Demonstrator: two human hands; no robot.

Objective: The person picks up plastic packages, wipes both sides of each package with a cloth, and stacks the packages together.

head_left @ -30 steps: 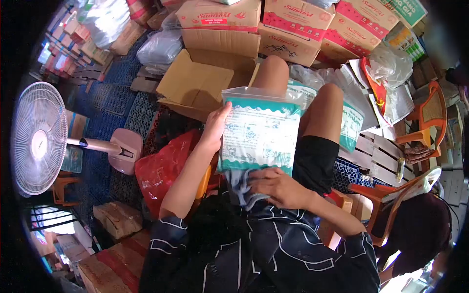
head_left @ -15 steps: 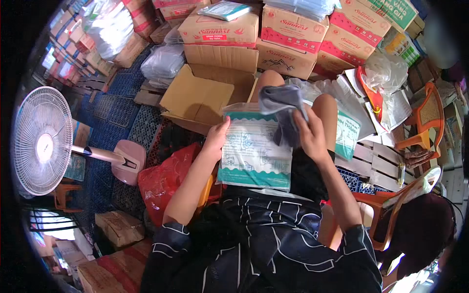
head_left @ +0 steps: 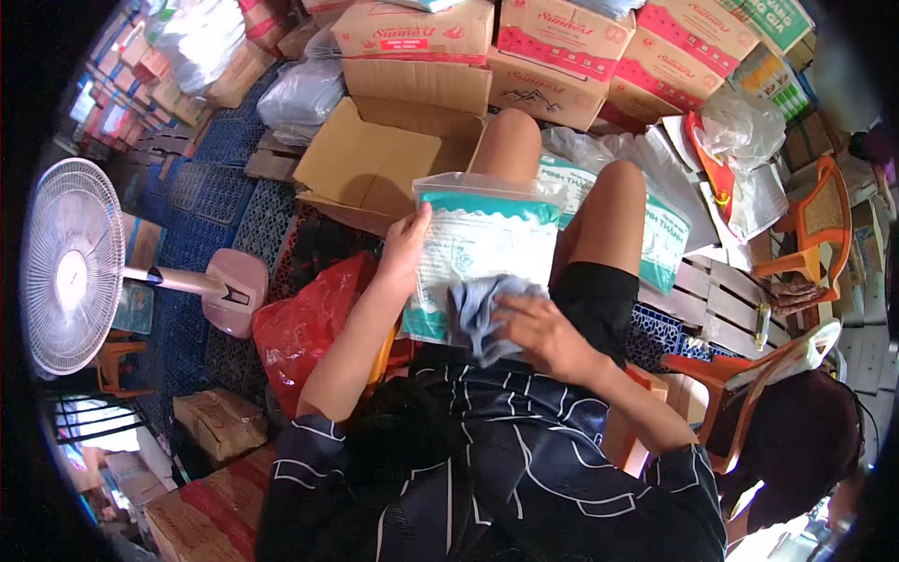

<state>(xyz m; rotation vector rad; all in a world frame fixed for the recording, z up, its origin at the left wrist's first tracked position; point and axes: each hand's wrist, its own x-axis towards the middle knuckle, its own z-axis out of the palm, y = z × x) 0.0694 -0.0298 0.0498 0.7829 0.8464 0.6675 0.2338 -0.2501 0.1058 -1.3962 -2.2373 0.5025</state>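
A clear plastic package [head_left: 496, 239] with a green and white printed sheet lies tilted over my lap. My left hand [head_left: 405, 251] grips its left edge, thumb on the front face. My right hand [head_left: 545, 335] holds a crumpled grey-blue cloth [head_left: 482, 314] against the lower part of the package, covering some of the print. Behind my knees are more green and white packages [head_left: 663, 245]. An open cardboard box [head_left: 375, 159] stands just beyond the package, to the left.
A white fan [head_left: 75, 267] stands at the left, beside a red plastic bag [head_left: 304, 323]. Stacked cartons [head_left: 562, 42] line the back. Orange chairs [head_left: 815, 234] and a dark rounded object [head_left: 796, 450] are at the right.
My right hand lifted the cloth to the package's upper right, then brought it back down onto the lower part. My left hand has kept its hold on the edge.
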